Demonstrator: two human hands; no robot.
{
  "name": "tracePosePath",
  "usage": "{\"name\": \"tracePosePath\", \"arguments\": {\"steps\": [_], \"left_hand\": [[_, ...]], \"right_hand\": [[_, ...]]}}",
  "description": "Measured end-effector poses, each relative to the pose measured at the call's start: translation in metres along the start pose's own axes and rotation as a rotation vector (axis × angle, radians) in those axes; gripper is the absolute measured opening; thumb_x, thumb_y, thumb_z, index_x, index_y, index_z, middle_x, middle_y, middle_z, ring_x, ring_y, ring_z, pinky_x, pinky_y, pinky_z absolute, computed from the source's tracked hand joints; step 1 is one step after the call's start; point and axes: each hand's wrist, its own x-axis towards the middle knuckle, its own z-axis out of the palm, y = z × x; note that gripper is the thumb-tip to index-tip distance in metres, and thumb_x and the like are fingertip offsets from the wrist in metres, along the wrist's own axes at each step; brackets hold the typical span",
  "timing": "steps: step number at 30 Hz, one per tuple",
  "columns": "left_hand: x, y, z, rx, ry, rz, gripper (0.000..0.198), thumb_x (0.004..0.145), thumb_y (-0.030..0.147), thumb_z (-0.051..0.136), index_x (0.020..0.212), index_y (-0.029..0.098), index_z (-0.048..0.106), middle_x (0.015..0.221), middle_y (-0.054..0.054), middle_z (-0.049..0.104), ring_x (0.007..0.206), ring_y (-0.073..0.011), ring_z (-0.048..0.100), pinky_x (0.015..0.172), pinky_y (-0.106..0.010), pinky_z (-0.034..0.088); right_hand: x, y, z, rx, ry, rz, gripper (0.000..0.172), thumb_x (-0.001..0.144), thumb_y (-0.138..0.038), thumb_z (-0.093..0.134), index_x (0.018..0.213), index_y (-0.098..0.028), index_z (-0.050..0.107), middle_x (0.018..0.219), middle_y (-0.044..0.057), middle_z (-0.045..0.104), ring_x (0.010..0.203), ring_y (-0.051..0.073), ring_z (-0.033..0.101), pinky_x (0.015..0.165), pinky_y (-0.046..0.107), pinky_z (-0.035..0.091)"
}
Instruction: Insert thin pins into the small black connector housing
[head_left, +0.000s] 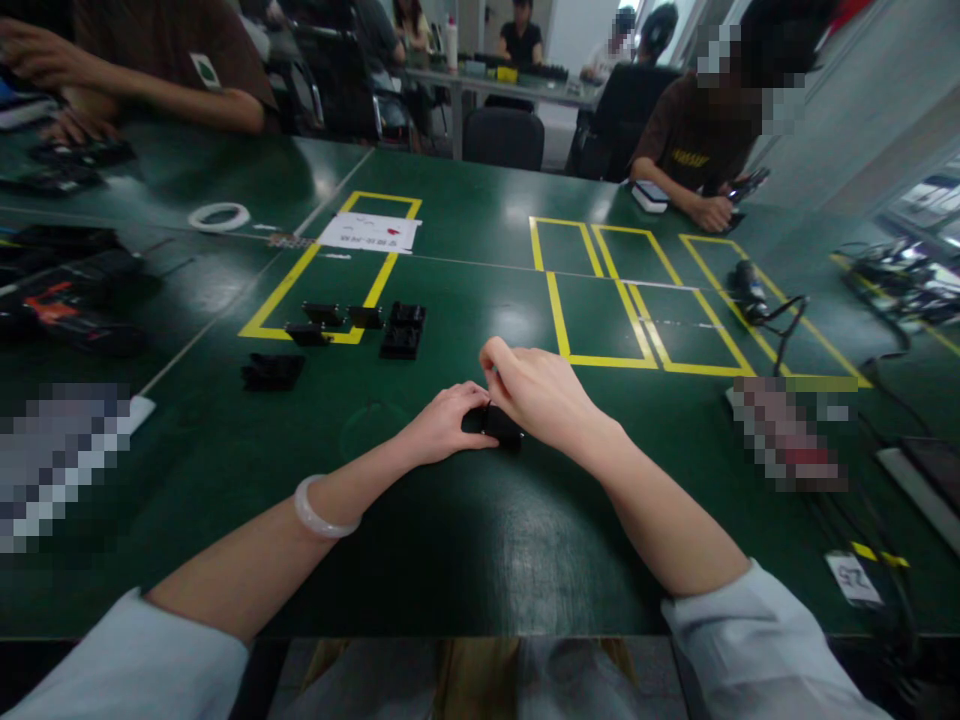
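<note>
Gripping small black part (496, 424) at bench (465, 560) centre: left hand (448, 425) fingers pinch its left end, right hand (541, 395) fingers curled over top. Judged mid-way: more black parts (360, 328) wait untouched at 11 o'clock.

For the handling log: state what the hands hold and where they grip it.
Both hands hold one small black part on the green table: left hand at its left end, right hand over its top.

Blk parts (403, 330) — tape roll (219, 216), paper (370, 232)
</note>
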Motion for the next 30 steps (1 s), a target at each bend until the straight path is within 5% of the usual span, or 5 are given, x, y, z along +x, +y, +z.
{"name": "tracePosePath", "arguments": {"steps": [30], "left_hand": [[0.000, 0.002, 0.002, 0.021, 0.015, 0.010, 0.041, 0.075, 0.041, 0.077, 0.107, 0.019, 0.063, 0.117, -0.007, 0.062, 0.111, -0.0285, 0.056, 0.097, -0.043, 0.043]], "right_hand": [[-0.004, -0.006, -0.008, 0.170, -0.105, 0.006, 0.022, 0.095, -0.026, 0.034, 0.103, -0.018, 0.053, 0.076, 0.001, 0.067, 0.060, 0.012, 0.054, 0.056, 0.024, 0.025]]}}
